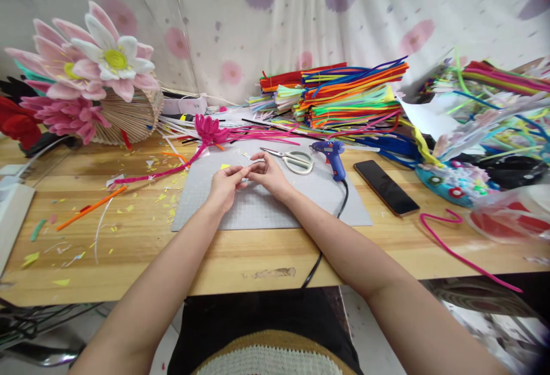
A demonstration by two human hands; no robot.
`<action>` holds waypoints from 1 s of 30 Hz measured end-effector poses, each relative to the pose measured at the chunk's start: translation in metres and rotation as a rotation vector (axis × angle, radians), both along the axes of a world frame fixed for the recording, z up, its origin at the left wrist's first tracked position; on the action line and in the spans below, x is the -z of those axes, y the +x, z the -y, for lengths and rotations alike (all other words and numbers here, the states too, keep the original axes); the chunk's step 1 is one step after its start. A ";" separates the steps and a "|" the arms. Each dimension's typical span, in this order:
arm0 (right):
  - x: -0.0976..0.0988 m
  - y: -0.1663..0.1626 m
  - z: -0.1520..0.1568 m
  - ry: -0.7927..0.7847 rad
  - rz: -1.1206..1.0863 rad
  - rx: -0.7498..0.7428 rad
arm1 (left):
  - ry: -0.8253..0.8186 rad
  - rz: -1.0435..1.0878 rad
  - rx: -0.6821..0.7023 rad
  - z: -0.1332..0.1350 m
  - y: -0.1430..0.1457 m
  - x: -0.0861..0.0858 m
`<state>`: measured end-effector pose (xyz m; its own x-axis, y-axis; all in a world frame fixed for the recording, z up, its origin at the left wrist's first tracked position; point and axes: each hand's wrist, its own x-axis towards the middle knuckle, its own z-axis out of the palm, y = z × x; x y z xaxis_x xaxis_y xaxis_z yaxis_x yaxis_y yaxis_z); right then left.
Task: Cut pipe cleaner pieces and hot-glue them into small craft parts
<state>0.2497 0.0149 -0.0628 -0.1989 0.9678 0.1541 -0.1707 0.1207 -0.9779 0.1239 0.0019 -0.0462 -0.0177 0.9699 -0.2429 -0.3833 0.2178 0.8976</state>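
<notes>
Above the grey cutting mat (pixel 266 209), my left hand (pixel 226 186) and my right hand (pixel 268 175) meet at the fingertips. Both are closed in a pinch; what lies between the fingers is too small and hidden to make out. Just beyond my right hand lie scissors (pixel 296 161) with pale handles. A blue glue gun (pixel 333 157) rests at the mat's right side, its black cord running to the table's front edge. To the left of my hands, a magenta flower (pixel 210 129) made of fuzzy stems lies with its long wrapped stem (pixel 158 175) across the table.
Bundles of coloured pipe cleaners (pixel 348 94) are piled at the back. A black phone (pixel 385 187) and a loose pink pipe cleaner (pixel 462 257) lie at right. Large pink and white flowers (pixel 114 59) stand at back left. Yellow scraps and an orange pipe cleaner (pixel 92 207) litter the left side.
</notes>
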 end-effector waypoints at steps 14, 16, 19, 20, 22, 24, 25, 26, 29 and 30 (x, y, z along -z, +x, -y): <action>-0.005 0.002 0.002 -0.091 -0.010 0.038 | 0.094 -0.118 0.051 0.004 -0.002 -0.008; -0.005 0.002 0.003 -0.088 0.003 0.027 | 0.122 -0.156 0.031 0.004 -0.001 -0.006; -0.004 0.002 0.003 -0.077 0.006 0.011 | 0.140 -0.170 0.000 0.003 0.001 -0.003; -0.004 0.001 0.003 -0.074 0.002 0.008 | 0.140 -0.167 -0.005 0.003 0.001 -0.002; -0.003 0.001 0.002 -0.070 -0.005 0.009 | 0.129 -0.158 -0.010 0.002 0.001 0.000; -0.003 0.000 0.001 -0.069 -0.007 0.015 | 0.113 -0.147 -0.014 0.001 0.001 0.001; -0.003 0.000 0.001 -0.070 -0.008 0.018 | 0.105 -0.141 -0.015 0.000 0.001 0.001; -0.003 0.000 0.001 -0.072 -0.009 0.019 | 0.098 -0.137 -0.015 0.000 0.001 0.002; -0.003 0.000 0.001 -0.078 -0.010 0.020 | 0.091 -0.123 -0.008 0.000 0.001 0.000; -0.004 0.000 0.002 -0.079 -0.008 0.023 | 0.088 -0.119 -0.004 0.001 0.001 -0.001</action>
